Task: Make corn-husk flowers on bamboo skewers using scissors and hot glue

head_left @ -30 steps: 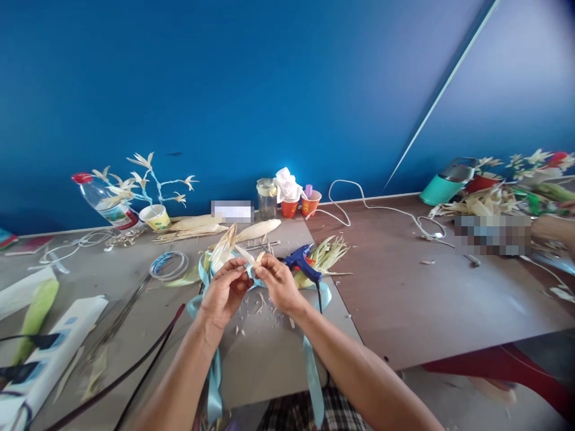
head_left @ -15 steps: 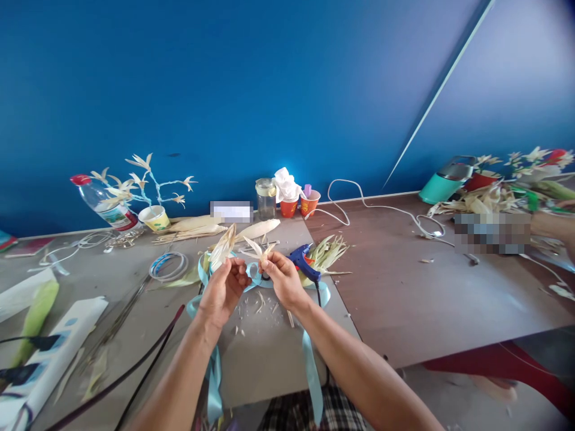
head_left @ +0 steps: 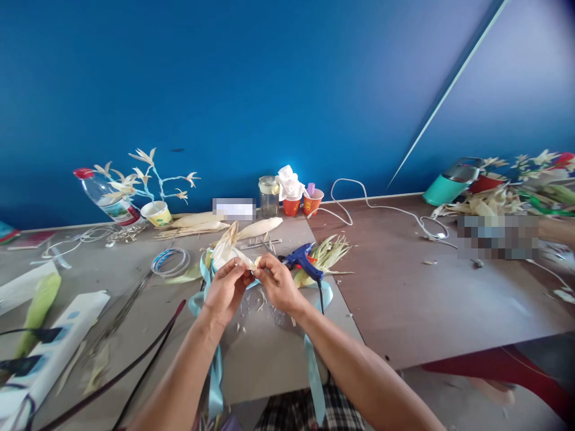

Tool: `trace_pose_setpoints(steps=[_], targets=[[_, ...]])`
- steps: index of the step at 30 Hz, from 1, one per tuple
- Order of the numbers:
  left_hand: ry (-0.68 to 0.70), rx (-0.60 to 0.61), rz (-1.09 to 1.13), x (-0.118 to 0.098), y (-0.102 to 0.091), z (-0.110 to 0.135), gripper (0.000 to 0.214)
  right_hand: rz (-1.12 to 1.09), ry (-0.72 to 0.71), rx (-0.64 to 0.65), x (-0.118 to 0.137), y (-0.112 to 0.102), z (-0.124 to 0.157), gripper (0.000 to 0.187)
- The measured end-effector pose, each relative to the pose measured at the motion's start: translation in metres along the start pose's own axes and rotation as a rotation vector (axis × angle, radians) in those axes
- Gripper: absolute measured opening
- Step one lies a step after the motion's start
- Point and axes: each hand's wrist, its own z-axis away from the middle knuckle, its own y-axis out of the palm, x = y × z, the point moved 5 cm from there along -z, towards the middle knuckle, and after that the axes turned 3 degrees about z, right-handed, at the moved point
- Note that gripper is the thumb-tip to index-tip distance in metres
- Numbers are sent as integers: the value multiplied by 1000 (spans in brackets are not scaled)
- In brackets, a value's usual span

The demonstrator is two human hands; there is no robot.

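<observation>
My left hand (head_left: pixel 226 291) and my right hand (head_left: pixel 279 286) meet over the table, fingertips nearly touching. Both are closed in a pinch on a small pale corn husk flower (head_left: pixel 244 260), mostly covered by the fingers. Just behind my left hand rises a broader dried corn husk (head_left: pixel 225 242); whether it is held or lies there I cannot tell. A blue glue gun (head_left: pixel 303 258) rests to the right of my right hand, close to green husk strips (head_left: pixel 333 251). Light blue ribbon (head_left: pixel 216 383) trails around and below my hands, and husk scraps are scattered beneath them.
Toward the wall stand a bottle (head_left: pixel 110 200), a cup of husk flowers (head_left: pixel 156 214), a glass jar (head_left: pixel 269 197) and red paper cups (head_left: pixel 313 203). A tape roll (head_left: pixel 171 262) and power strip (head_left: pixel 67 344) lie left. At far right a co-worker's arm (head_left: pixel 557 232) reaches in.
My hands have come together. My left fingers, apart before, now pinch at the husk flower that my right hand was holding. The view has shifted slightly.
</observation>
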Motion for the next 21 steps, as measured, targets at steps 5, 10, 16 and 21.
trace_pose_setpoints(steps=[5,10,16,21], targets=[[-63,-16,45,4,0,0,18,-238,101,-25,-8,1,0,22],[-77,-28,43,3,-3,-1,18,-419,170,-45,-10,2,0,25],[-39,-50,25,-2,-8,-5,29,-504,191,-135,-7,-9,-3,26],[77,-66,17,-8,-8,-6,32,-447,220,-59,-6,-6,-4,27]])
